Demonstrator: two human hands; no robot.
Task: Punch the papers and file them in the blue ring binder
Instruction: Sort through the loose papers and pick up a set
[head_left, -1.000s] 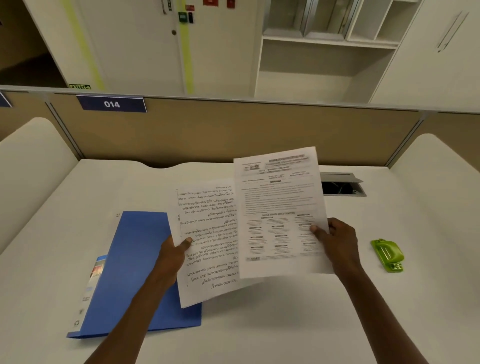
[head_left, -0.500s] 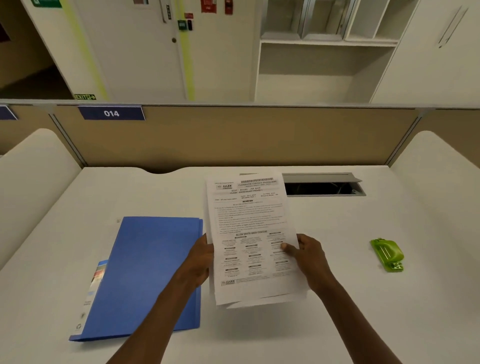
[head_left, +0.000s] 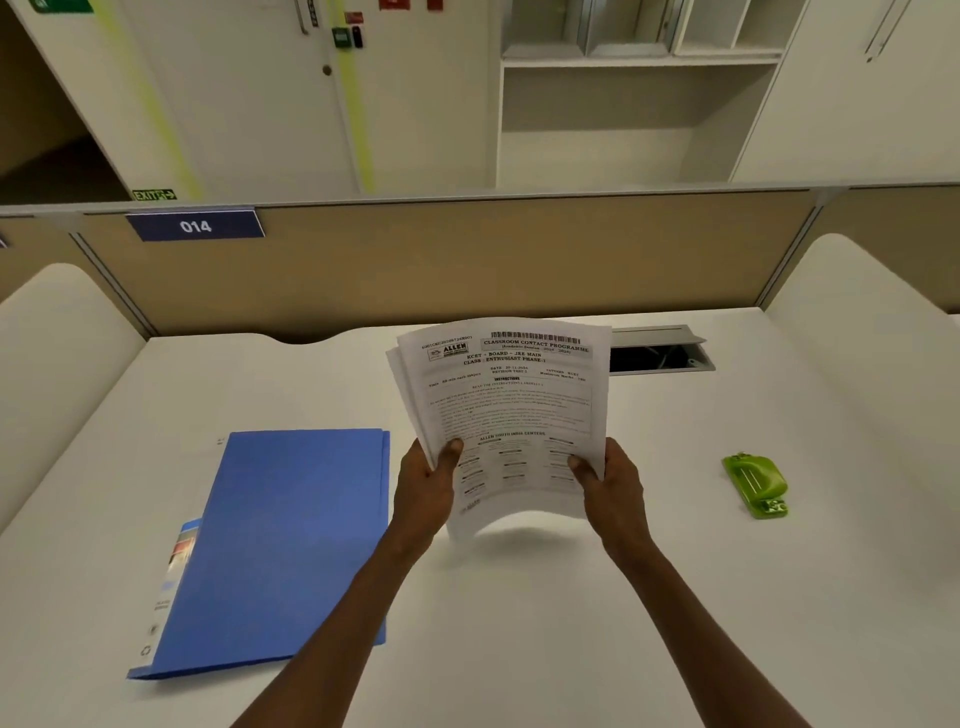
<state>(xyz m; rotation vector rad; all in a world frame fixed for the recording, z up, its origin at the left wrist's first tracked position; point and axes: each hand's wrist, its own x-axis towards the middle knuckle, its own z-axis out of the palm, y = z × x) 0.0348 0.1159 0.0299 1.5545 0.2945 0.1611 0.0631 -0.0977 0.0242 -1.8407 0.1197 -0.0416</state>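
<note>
Nearest the person, two bare forearms reach forward over the white desk (head_left: 675, 649). Just beyond them, the left hand (head_left: 427, 491) grips the lower left edge of a sheaf of printed papers (head_left: 511, 410), thumb laid across the front sheet, and the right hand (head_left: 610, 486) pinches the lower right edge the same way. Held up off the desktop, the sheets stand nearly upright with the printed side facing the person; their bottom edge bows outward, and at the upper left the corners of the sheets behind fan out slightly. To the left of the hands lies the blue ring binder (head_left: 275, 551), closed and flat on the desk, its spine label toward the near left. Well off to the right sits a small green hole punch (head_left: 756, 483), apart from everything else. Farther back, partly behind the papers, a grey cable hatch (head_left: 660, 351) stands open in the desktop. Behind the desk runs a tan partition (head_left: 467, 260) carrying a blue plate marked 014 (head_left: 195, 225), with white cupboards (head_left: 234, 93) and open shelves (head_left: 623, 88) beyond.
</note>
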